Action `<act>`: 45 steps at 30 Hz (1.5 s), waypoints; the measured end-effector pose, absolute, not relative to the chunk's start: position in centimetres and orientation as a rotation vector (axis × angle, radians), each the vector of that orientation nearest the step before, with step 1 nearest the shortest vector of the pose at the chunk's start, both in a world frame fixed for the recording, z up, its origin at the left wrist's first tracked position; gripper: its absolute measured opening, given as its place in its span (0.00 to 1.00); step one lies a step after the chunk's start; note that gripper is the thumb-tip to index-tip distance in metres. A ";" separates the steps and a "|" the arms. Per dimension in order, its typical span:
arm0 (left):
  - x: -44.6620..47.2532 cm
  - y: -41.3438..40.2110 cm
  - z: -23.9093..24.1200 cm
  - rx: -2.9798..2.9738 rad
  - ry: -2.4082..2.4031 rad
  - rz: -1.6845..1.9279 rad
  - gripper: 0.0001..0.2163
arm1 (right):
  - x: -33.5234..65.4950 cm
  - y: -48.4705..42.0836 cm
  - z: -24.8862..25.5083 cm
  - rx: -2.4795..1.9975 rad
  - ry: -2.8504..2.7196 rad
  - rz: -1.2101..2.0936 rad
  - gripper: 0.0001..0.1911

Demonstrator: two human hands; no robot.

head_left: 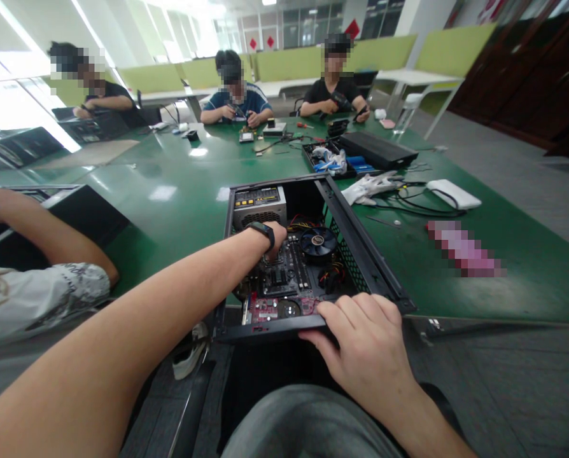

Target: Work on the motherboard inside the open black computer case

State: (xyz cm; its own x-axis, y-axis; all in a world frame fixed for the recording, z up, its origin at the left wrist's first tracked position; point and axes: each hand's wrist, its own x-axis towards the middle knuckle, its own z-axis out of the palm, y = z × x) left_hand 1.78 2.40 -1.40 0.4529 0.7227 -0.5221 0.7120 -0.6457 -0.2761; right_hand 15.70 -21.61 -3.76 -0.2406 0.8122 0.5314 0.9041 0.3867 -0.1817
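Observation:
An open black computer case lies in front of me, its near end reaching over the table's edge. My left hand, below a black wristband, reaches down into it over the motherboard. Its fingers are curled and mostly hidden, so whatever they pinch does not show. My right hand grips the case's near rim, thumb outside and fingers over the top. A silver power supply sits in the far left corner. Right of my left hand is a round black fan. A red circuit board lies along the near side.
Another person's arm rests by a second black case at left. Three people work across the green table. Gloves, cables, a white box and a blurred pink item lie to the right. A tool tray stands beyond.

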 end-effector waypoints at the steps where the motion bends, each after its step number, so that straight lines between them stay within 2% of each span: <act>1: 1.8 2.5 -1.5 -2.660 -1.311 0.980 0.31 | 15.7 -21.6 -3.7 -1.466 -2.098 -0.217 0.12; 18: 2.0 2.3 -1.3 -2.632 -1.261 1.026 0.30 | 15.7 -21.5 -3.6 -1.480 -2.121 -0.248 0.13; 30: 1.8 2.4 -1.7 -2.680 -1.302 0.971 0.25 | 15.6 -21.7 -3.6 -1.499 -2.133 -0.265 0.13; 45: 1.8 2.5 -1.8 -2.651 -1.258 0.993 0.27 | 15.6 -21.7 -3.5 -1.493 -2.130 -0.270 0.14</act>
State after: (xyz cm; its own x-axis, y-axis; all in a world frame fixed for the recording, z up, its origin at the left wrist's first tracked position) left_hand 1.78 2.51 -1.84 0.4651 0.7084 -0.5310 0.6805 -0.6697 -0.2974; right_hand 15.55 -21.66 -3.53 -0.2571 0.8152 0.5190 0.9189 0.3724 -0.1297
